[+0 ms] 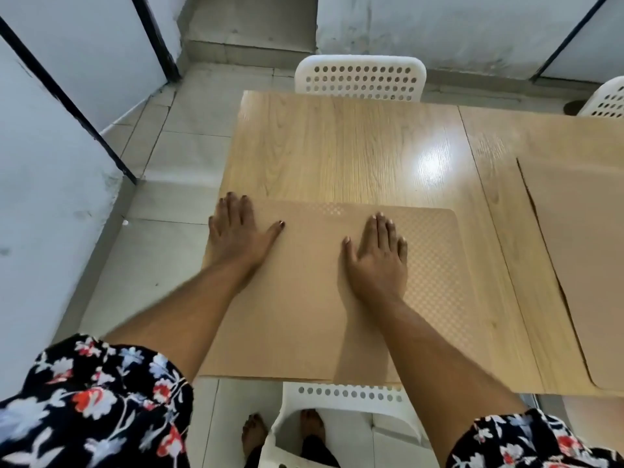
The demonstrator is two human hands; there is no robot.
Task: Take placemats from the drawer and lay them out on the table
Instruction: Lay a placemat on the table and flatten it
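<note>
A tan placemat [310, 292] with a fine dotted weave lies flat on the near left part of the wooden table [337, 146]. My left hand [236, 234] rests palm down on the mat's far left corner, fingers spread. Flat on the mat's middle right lies my right hand [378, 261], also palm down. Neither hand grips anything. A second tan placemat [580, 258] lies on the table at the right, partly cut off by the frame edge. No drawer is in view.
A white perforated chair [359, 77] stands at the table's far side, another [607, 99] at the far right. A third white chair [337, 413] is just below the table's near edge by my feet. Tiled floor and grey wall panels lie to the left.
</note>
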